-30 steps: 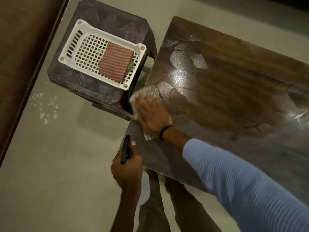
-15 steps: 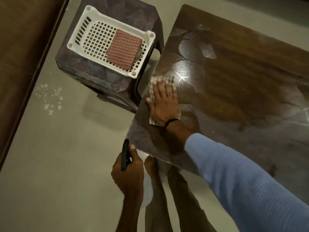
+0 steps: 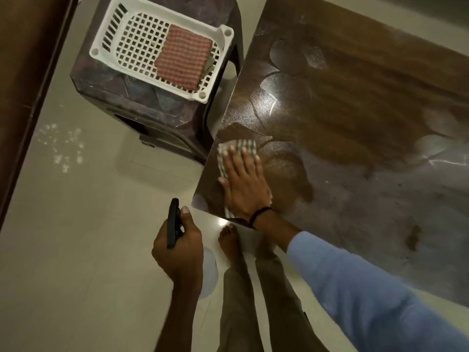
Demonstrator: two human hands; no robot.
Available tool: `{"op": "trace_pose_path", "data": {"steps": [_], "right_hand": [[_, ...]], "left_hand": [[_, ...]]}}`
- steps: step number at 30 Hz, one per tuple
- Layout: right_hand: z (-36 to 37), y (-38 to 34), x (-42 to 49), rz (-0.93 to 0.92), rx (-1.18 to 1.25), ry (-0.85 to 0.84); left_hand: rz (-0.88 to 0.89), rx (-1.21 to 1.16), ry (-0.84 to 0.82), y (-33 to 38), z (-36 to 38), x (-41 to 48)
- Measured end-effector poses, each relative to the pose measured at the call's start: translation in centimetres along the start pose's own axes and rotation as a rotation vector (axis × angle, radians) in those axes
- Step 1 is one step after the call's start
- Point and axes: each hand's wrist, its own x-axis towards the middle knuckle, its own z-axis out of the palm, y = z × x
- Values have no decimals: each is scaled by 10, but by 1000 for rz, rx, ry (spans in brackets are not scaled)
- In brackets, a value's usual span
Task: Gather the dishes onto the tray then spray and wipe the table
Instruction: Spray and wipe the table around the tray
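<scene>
1. The dark wooden table fills the right side. Its top shows glossy curved smears near the left edge.
2. A dark patterned stool stands on the floor just beside the table's left edge.
3. The white lattice tray sits on the stool. It holds a folded red-checked towel in its right half.
4. The right hand, in a blue sleeve, lies flat near the table's near-left corner. Its fingers are straight and slightly spread, pressing down on the cloth.
5. The left hand hangs over the floor, off the table's corner. Its fingers are curled round the neck of the spray bottle, and the thumb lies along the black head.
6. The checked wiping cloth lies on the table under the right hand and shows past the fingertips and by the wrist.
7. A black band circles the right wrist.
</scene>
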Motion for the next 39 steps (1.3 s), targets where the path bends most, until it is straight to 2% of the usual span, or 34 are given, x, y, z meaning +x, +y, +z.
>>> {"op": "trace_pose_path", "data": {"steps": [2, 5, 9, 12, 16, 19, 21, 22, 24, 28, 30, 34, 37, 39], "right_hand": [[9, -30, 10, -2, 21, 3], [29, -65, -5, -167, -1, -47], [43, -52, -55, -284, -41, -58], [36, -6, -84, -136, -35, -15], [16, 69, -101, 209, 32, 39], [-1, 97, -73, 509, 92, 137], [-11, 94, -43, 634, 126, 211], [-13, 88, -31, 640, 138, 224], [-9, 69, -26, 537, 148, 213], [14, 62, -91, 293, 120, 112], [19, 91, -129, 339, 104, 114], [0, 165, -160, 574, 77, 134], [-22, 198, -107, 722, 93, 206], [-33, 190, -56, 774, 137, 248]], "left_hand": [[-20, -26, 11, -6, 0, 0], [-45, 1, 13, -5, -1, -2], [-36, 43, -25, 1, -6, -6], [-27, 16, -64, 6, -5, -8], [65, 74, -123, 23, 7, -15], [55, 17, -173, 37, 17, -26], [33, -15, -205, 41, 25, -33], [44, -18, -220, 43, 29, -37], [66, -7, -243, 50, 36, -45], [115, 9, -325, 68, 43, -63], [127, -3, -358, 75, 45, -70], [168, -38, -389, 84, 52, -82], [178, -17, -417, 82, 61, -89], [192, 4, -416, 80, 65, -94]]}}
